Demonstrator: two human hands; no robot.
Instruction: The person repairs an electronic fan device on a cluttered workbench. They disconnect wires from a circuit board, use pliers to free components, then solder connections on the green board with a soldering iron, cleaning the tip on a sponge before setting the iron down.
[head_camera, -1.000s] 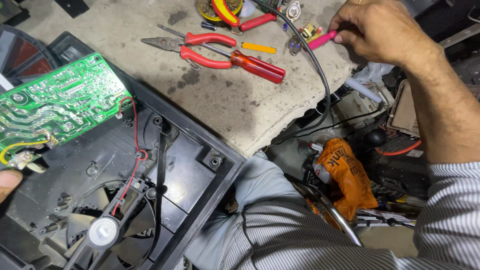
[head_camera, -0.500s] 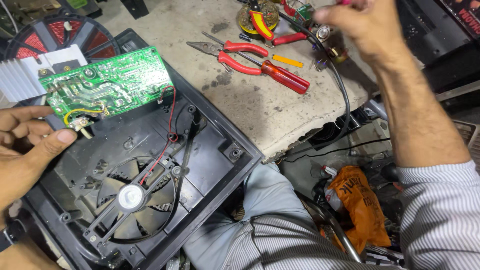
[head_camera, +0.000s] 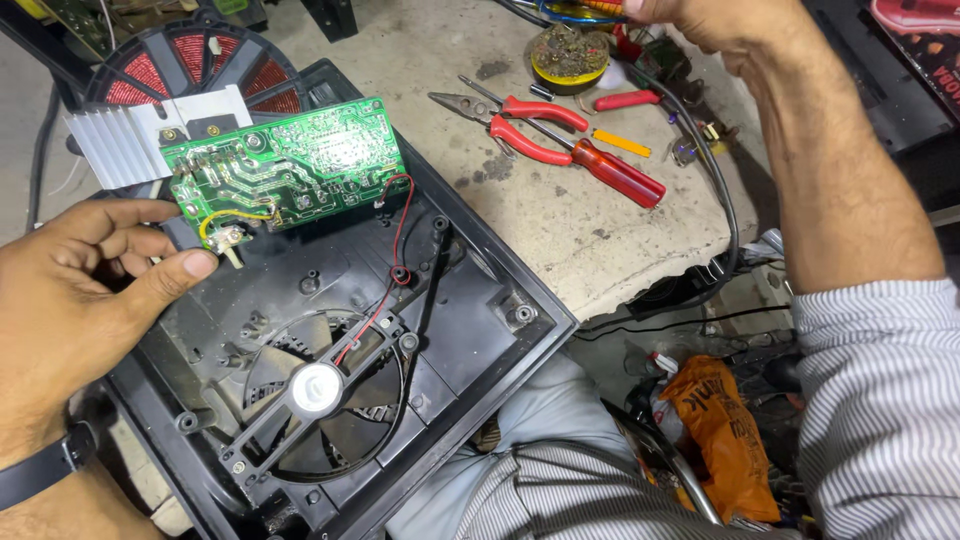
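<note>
One circuit board (head_camera: 285, 165); one fan (head_camera: 318, 388); two red-handled tools (head_camera: 560, 130).

Striped grey-white shirt sleeve (head_camera: 880, 400) — black strap (head_camera: 45, 470) on the left wrist.

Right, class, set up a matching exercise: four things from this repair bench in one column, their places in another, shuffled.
Things:
1. circuit board
2. fan
3. pliers
4. orange bag

Places:
A. on the grey bench top, beside a red screwdriver
B. below the bench edge, by the striped sleeve
C. inside the black housing
D. by the left hand, wired to the fan

Pairs: 1-D, 2-C, 3-A, 4-B
</note>
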